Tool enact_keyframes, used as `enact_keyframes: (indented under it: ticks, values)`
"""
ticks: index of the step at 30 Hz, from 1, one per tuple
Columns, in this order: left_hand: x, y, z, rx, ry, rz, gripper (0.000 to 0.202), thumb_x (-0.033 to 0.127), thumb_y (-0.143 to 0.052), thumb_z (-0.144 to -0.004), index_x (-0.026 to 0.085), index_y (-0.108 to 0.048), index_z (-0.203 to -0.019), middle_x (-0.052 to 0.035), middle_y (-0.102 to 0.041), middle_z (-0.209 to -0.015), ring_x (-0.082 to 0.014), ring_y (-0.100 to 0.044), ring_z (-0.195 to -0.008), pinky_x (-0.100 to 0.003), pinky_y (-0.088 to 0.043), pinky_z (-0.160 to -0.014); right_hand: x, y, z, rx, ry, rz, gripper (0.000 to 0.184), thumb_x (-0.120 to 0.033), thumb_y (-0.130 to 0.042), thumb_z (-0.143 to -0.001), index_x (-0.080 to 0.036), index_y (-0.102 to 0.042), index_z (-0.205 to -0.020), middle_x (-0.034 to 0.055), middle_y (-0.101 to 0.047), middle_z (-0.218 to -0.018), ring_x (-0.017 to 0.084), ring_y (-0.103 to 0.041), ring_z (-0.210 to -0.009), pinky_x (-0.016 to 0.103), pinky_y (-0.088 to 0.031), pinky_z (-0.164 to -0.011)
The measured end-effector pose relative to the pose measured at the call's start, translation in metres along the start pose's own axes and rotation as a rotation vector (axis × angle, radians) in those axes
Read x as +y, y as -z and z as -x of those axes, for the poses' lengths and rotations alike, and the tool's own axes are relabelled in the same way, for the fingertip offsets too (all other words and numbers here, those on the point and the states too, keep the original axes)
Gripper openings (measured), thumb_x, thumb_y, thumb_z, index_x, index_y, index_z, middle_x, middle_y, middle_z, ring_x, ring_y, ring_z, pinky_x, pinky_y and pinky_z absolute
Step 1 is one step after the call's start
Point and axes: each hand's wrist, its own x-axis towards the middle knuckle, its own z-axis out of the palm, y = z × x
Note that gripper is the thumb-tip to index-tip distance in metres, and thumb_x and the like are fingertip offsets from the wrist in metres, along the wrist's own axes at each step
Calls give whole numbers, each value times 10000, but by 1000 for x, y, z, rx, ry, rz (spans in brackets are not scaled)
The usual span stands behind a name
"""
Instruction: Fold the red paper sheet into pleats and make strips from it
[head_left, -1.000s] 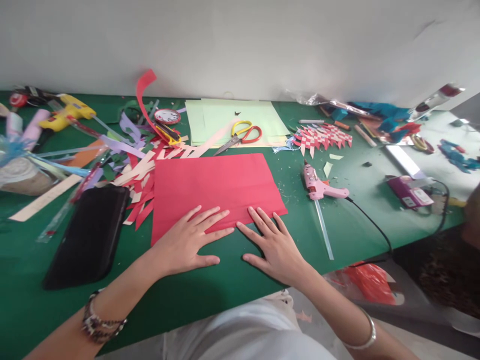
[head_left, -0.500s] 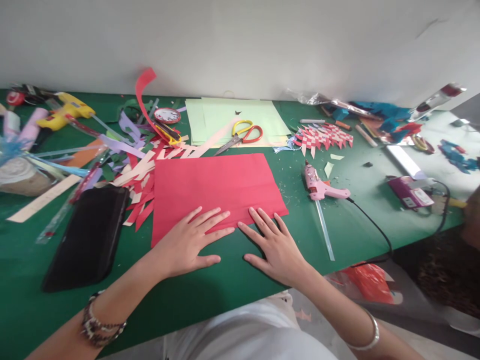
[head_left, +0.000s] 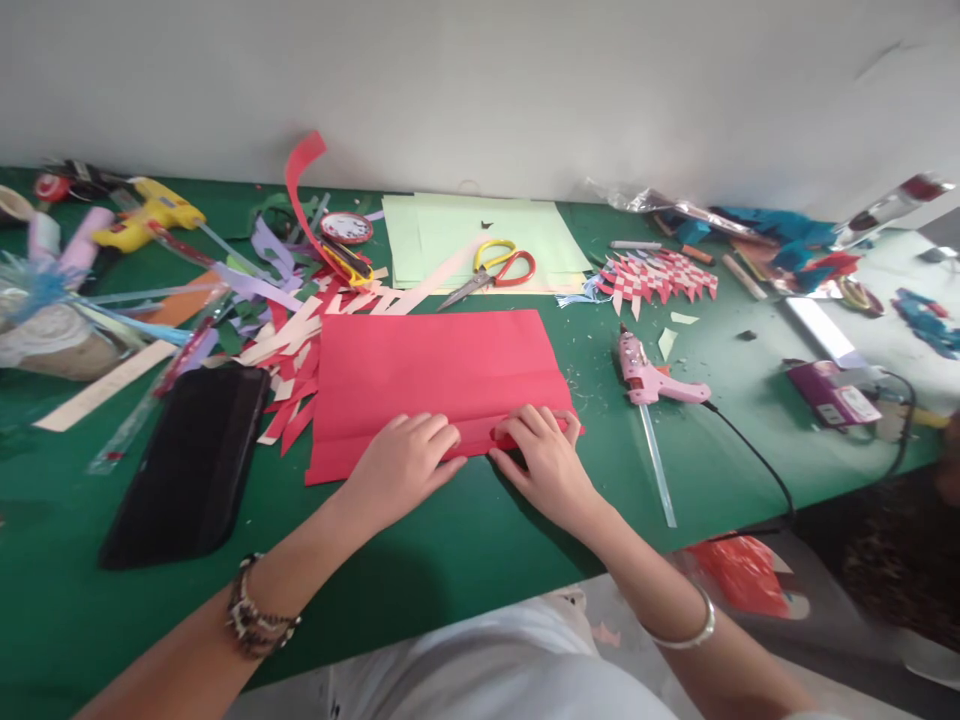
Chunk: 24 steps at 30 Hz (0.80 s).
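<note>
At the centre of the frame, a sheet of red paper (head_left: pixel 442 360) lies flat on a cluttered green worktop (head_left: pixel 465 540), its near edge turned up and over in a narrow fold. The left hand (head_left: pixel 405 455) and right hand (head_left: pixel 544 460) sit side by side on that fold, fingers curled closed and gripping the doubled edge of the red paper. This looks like the start of a fold along the sheet's long side; a clean crease would call for even pressure run outward from the middle toward both corners, with the edge kept parallel. At the left of the frame lies a black pouch (head_left: pixel 191 460), flat and closed, its contents hidden. At the right, a small purple box (head_left: pixel 832 395) is too blurred to tell whether it holds anything. Loose paper strips (head_left: pixel 292 350) are heaped just beside the sheet's left edge. Above it, scissors (head_left: pixel 495 270) rest on pale green sheets (head_left: pixel 442 235), and a pink glue gun (head_left: pixel 652 375) lies to the right.
</note>
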Motion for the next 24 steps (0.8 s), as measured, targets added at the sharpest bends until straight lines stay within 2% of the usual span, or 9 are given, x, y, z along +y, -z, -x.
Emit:
enact_keyframes:
  ticks: [7,13,24]
  values:
    - [-1,-2,0,8,21,29,252,274,-386,-921,171,-525,-738,-20,-556,-737,-160,-494,-667,-291,-323,-596,1,-4,-3,-15,-9,19,156,-315,-478,-886,-197,-543,-807,13,-582,-857,182,-501,-848,404,-252,-877]
    - [2,-3,0,28,44,7,247,270,-412,-912,165,-510,-712,-21,-537,-710,-156,-481,-648,-288,-343,-606,-1,-4,-4,1,-5,46,158,-282,-453,-895,-198,-538,-791,12,-586,-843,172,-501,-836,424,-213,-936]
    - [3,-5,-1,44,41,-85,237,243,-419,-903,166,-514,-700,-14,-512,-675,-165,-465,-622,-294,-324,-582,-1,-9,-6,43,-7,84,163,-280,-487,-873,-194,-539,-745,-9,-581,-790,156,-491,-799,396,-198,-926]
